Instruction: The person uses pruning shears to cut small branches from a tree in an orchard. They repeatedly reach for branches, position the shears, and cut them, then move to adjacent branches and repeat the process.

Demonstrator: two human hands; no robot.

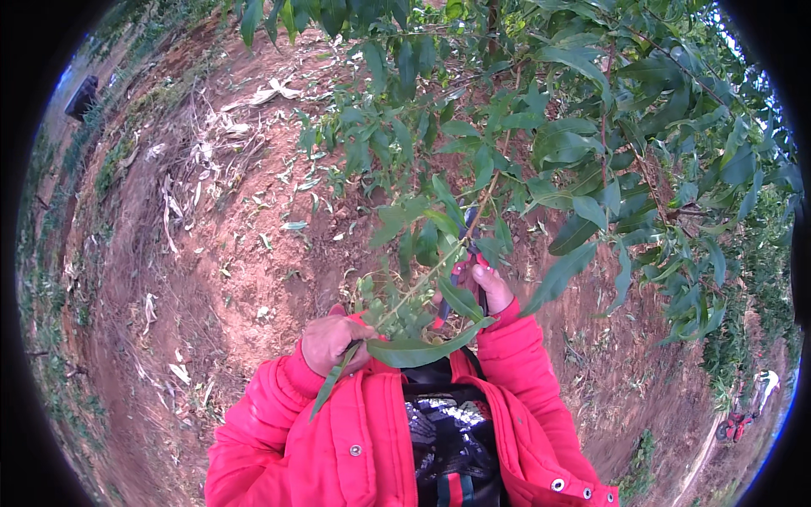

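My left hand [339, 345] is closed around the tip end of a thin, leafy green shoot [421, 282], just in front of my jacket. From there the shoot slants up and right into a brown branch [491, 193] of the tree. Pruning shears [479, 260] with red and black handles are in my right hand [491, 288], under the shoot. Their dark blades lie at the branch close to a fork; leaves hide part of them, so whether they touch the stem cannot be told. Long narrow leaves also cover some of my right fingers.
Dense tree foliage [570, 146] fills the upper right, with branches hanging close to my right arm. Reddish bare soil [266, 253] bears dry husks [272, 94] and fallen leaves. A small red vehicle [735, 426] stands far off at lower right, a dark object [82, 98] at upper left.
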